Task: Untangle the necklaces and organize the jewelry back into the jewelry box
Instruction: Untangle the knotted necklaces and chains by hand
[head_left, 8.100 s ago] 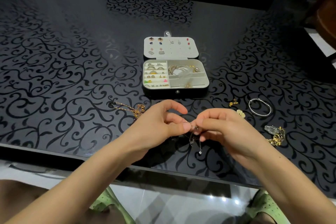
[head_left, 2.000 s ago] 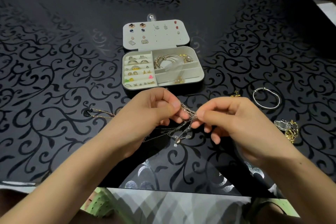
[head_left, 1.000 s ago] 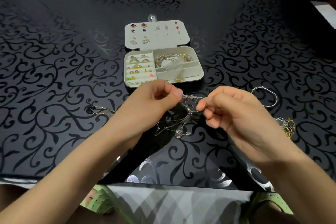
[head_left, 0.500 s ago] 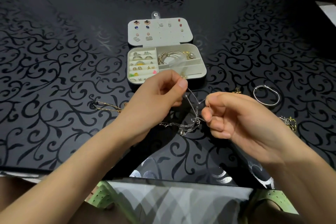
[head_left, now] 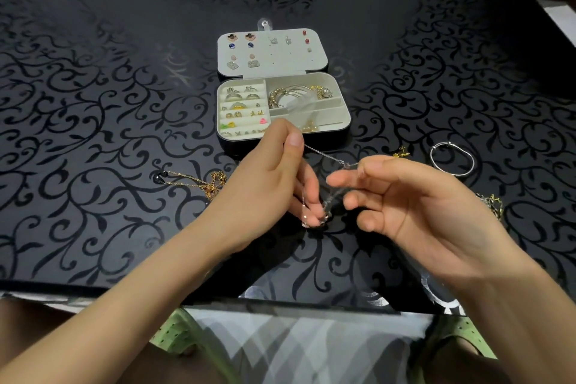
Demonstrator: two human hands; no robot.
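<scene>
A thin silver necklace chain stretches between my two hands above the black table. My left hand pinches one end between thumb and forefinger, just in front of the jewelry box. My right hand pinches the other part at its thumb tip, its lower fingers spread loosely. A tangled loop of chain with a small pendant hangs between the hands. The open jewelry box lies beyond, with rings and earrings in its left slots and gold bracelets in its right compartments.
A gold necklace lies on the table left of my left hand. A silver bangle and a small gold piece lie at the right, a gold tangle nearer. The table edge runs close to me.
Both hands have drawn apart, stretching the chain straighter between them. My left hand rose toward the box and my right hand's lower fingers have loosened and spread.
</scene>
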